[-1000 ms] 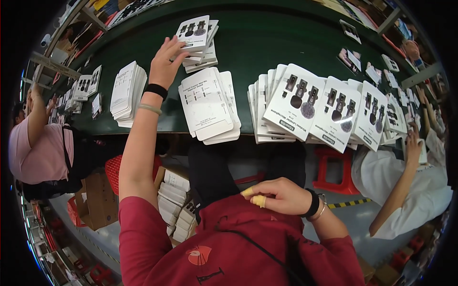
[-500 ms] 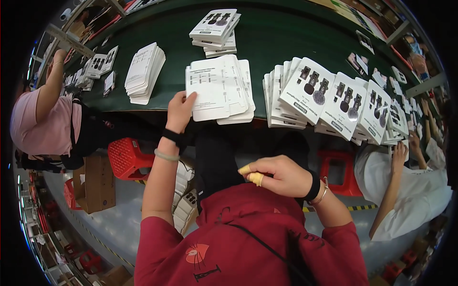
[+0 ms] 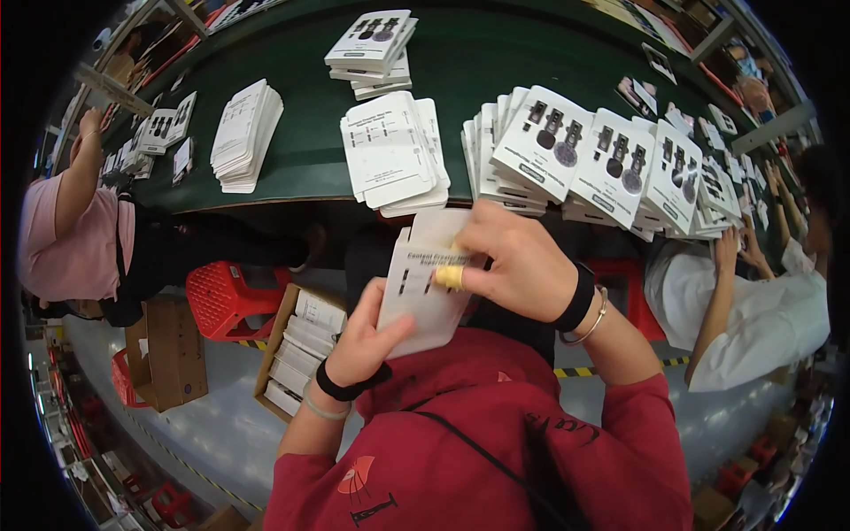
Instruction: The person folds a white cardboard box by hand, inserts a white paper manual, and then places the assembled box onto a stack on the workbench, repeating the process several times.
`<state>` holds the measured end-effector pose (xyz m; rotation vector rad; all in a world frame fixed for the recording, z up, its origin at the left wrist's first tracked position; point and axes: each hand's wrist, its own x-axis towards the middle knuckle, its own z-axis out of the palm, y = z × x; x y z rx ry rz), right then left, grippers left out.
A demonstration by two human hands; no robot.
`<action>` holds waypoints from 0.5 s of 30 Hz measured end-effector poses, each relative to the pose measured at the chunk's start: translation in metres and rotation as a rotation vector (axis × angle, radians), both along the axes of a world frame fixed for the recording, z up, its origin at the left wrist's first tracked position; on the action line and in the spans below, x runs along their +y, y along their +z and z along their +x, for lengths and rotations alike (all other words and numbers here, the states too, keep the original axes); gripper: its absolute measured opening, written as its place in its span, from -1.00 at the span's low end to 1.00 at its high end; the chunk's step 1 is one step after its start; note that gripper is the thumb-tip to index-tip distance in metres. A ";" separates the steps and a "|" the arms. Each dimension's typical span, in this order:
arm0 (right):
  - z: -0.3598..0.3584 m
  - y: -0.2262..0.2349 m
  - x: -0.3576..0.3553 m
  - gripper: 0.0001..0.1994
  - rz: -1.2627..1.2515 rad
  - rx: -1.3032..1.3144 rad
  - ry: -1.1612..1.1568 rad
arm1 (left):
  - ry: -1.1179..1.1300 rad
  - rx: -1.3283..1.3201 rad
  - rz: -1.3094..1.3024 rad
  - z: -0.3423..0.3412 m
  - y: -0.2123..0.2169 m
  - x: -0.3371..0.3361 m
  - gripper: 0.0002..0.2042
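Over my lap a flat white printed carton is held tilted, one end flap at its top. My left hand grips its left side, with the thumb across the front. My right hand pinches its upper right part near the flap; yellow tape wraps the fingertips. Just beyond, a pile of flat cartons lies at the near edge of the green table. To its right are fanned cartons with device pictures. Part of the held carton is hidden by my right fingers.
Another carton stack stands left, and a smaller pile lies farther back. On the floor are a box of white packages, a red stool and a brown box. People sit on both sides, one in pink, one in white.
My left hand has brought a carton from the middle pile down over my lap. My right hand has risen from my lap and now pinches the carton's upper part too. The view has shifted slightly.
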<state>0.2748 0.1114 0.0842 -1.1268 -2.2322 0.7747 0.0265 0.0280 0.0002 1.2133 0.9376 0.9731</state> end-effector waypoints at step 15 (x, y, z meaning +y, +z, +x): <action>0.026 -0.009 -0.031 -0.72 -0.319 -0.128 0.147 | -0.359 -0.609 -0.594 0.033 0.007 -0.003 -0.19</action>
